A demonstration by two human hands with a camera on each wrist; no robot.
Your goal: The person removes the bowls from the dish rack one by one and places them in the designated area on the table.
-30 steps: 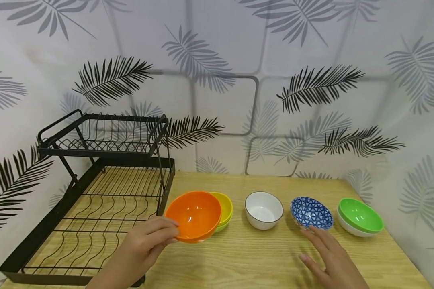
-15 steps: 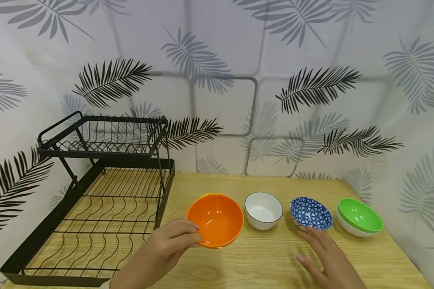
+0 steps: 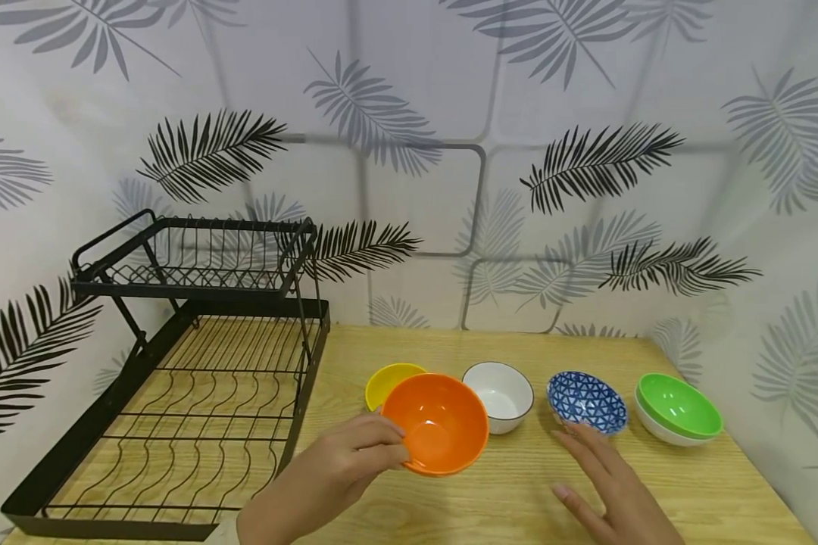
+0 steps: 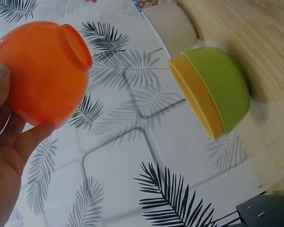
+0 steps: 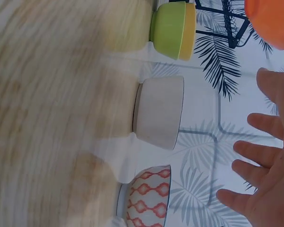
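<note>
My left hand (image 3: 334, 473) pinches the left rim of an orange bowl (image 3: 436, 425), raised off the table and tilted toward the head camera. In the left wrist view the orange bowl (image 4: 42, 75) shows its outside and foot ring, with the thumb and fingers at its edge. My right hand (image 3: 610, 484) hovers with fingers spread and holds nothing, in front of a blue patterned bowl (image 3: 586, 401). Behind the orange bowl are a yellow bowl (image 3: 390, 381) and a white bowl (image 3: 496, 390), both partly covered by it. The yellow bowl sits inside a green one (image 4: 222, 85).
A black two-tier dish rack (image 3: 307, 363) stands on the left of the wooden table (image 3: 518, 499). At the right, a bright green bowl (image 3: 682, 405) is nested in a white bowl (image 3: 668, 435). A leaf-patterned sheet (image 3: 416, 189) hangs behind.
My left hand has carried the orange bowl to the right, from beside the rack to in front of the yellow and white bowls. The right hand has hardly moved.
</note>
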